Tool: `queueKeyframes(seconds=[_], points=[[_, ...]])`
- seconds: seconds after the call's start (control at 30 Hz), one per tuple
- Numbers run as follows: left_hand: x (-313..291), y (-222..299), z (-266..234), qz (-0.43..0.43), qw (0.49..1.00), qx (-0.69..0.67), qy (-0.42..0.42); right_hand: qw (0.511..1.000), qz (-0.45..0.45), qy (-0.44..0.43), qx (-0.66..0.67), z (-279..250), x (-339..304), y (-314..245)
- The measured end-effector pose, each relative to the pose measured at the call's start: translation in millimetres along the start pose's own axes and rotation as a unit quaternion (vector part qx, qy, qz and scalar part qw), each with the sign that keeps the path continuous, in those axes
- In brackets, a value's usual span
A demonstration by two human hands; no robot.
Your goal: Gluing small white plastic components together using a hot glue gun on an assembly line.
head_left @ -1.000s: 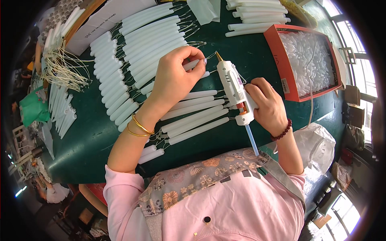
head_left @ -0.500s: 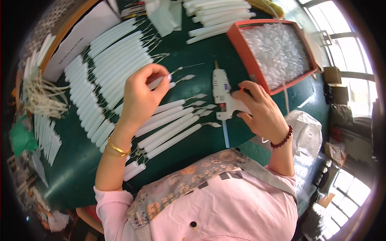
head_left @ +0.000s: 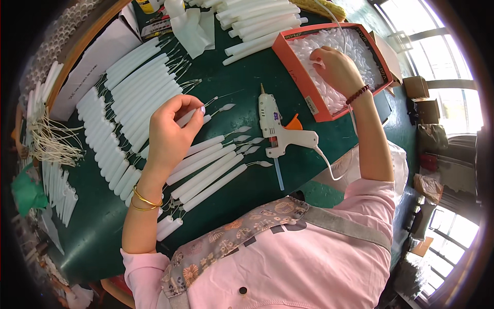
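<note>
Fingers first: gripping a white stick (head_left: 186, 118) in the left hand (head_left: 172, 126), wire (head_left: 215, 99) toward two o'clock, so hold that angle steady. Curled in the right hand (head_left: 337, 69), over translucent pieces (head_left: 307, 47) in the red box (head_left: 294, 74) at two o'clock, perhaps pinching one, though hard to tell; draw out singly. Leave the glue gun (head_left: 269, 122) lying at three o'clock, nozzle clear of the wire.

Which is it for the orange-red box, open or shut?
Open: the top of the orange-red box is uncovered, its translucent pieces show in plain view, and the right hand is right at them.
</note>
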State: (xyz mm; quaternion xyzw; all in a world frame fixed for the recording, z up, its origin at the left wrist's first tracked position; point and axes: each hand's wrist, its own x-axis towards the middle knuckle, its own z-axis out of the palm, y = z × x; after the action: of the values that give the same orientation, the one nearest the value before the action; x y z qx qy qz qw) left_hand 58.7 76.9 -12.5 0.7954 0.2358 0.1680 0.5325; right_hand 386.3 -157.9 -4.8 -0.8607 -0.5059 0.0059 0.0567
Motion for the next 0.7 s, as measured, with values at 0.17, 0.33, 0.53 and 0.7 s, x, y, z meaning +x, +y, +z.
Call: queueKeyframes(seconds=[0.17, 0.33, 0.53, 0.7], points=[[0, -5, -2, 0.017, 1.000, -0.003, -0.003, 0.999, -0.016, -0.012, -0.049, -1, -2, -13], [-2, -1, -3, 0.023, 1.000, -0.007, -0.009, 0.995, 0.022, 0.097, -0.001, -32, -22, -52], [-5, 2, -5, 0.020, 0.999, -0.015, -0.032, 0.895, -0.046, 0.039, 0.441, -10, -29, -153], [-5, -1, -5, 0.032, 0.999, -0.025, -0.023, 0.843, -0.022, -0.029, 0.536, 10, -15, -163]])
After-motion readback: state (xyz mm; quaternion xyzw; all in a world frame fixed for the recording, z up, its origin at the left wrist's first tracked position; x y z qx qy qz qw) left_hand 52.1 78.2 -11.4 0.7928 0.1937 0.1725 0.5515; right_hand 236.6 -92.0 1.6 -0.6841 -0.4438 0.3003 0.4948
